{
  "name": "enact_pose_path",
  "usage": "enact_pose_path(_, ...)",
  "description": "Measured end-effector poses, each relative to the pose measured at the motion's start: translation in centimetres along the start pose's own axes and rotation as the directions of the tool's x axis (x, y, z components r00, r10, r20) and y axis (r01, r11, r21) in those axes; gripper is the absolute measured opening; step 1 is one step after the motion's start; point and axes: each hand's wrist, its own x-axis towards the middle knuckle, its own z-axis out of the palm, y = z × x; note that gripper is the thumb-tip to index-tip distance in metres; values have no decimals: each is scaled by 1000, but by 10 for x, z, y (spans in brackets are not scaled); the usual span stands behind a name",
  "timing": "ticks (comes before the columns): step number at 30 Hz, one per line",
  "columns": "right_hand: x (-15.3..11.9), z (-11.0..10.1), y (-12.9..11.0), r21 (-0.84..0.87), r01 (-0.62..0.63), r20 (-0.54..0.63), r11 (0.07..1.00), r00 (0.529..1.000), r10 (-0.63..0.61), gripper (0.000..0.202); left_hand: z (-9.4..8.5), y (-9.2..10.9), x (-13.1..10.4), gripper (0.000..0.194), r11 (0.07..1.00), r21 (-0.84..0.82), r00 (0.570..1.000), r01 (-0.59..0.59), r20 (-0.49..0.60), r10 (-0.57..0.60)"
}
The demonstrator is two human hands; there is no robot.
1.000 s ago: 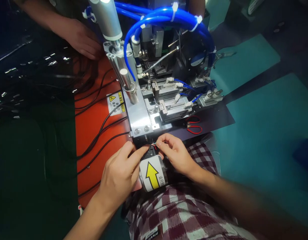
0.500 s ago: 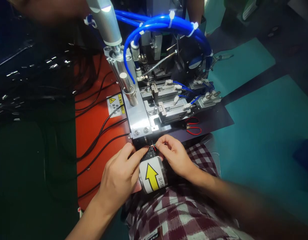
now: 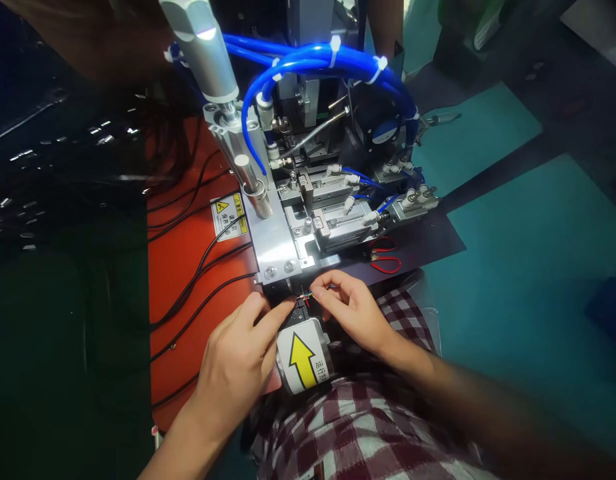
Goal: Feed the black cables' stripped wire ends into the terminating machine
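Note:
Both of my hands meet at a small black fixture (image 3: 300,312) at the front of a metal press machine (image 3: 275,243). My left hand (image 3: 238,350) is closed, its fingertips pressed together at the fixture's left side; what they hold is hidden. Thin coloured wires (image 3: 308,296), red and green among them, run across the fixture. Their right end is pinched between the thumb and index finger of my right hand (image 3: 355,310). Just below the fixture sits a metal cylinder (image 3: 315,381) with a white label bearing a yellow arrow (image 3: 303,360).
Blue air hoses (image 3: 333,57) arch over the machine. Black cables (image 3: 198,267) cross the red-orange mat (image 3: 173,360) on the left. Red-handled pliers or cutters (image 3: 387,265) lie to the right. Many shiny dark cables (image 3: 38,160) fill the far left.
The view has shifted slightly, so the machine appears a little lower and farther left. A bit more of the coloured wires shows between my hands, which otherwise keep their position.

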Motion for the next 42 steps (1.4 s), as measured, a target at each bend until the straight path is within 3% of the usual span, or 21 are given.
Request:
enact_pose_path(6,2,1,2,18,-27,10,999,1000,27,20,-1,1,1,30,1000,-6,1000,7,-3,-7)
enact_pose_path(12,1,1,4,-117,90,-15,989,996,-93,13,-1,0,1,29,1000,-2,1000,-9,-11,9)
enact_pose_path(18,-2,7,7,-148,138,-73,979,986,-150,14,0,0,1,30,1000,-12,1000,1,-14,-1)
enact_pose_path(26,-1,9,9,-166,113,-77,980,989,-127,15,-1,2,0,30,1000,-18,1000,10,-11,-10)
enact_pose_path(34,-3,11,-3,-378,130,-97,917,979,-179,11,-1,0,0,31,997,60,999,-43,0,43)
enact_pose_path(37,1,10,-4,-337,54,-80,940,993,-86,12,-2,0,0,33,990,123,997,-73,7,73)
enact_pose_path(40,7,3,-1,-129,-87,-1,988,996,87,18,-3,1,2,34,984,153,996,-86,15,85)
enact_pose_path(42,9,-1,2,4,-135,30,991,990,135,23,-3,1,4,33,986,145,997,-82,19,80)
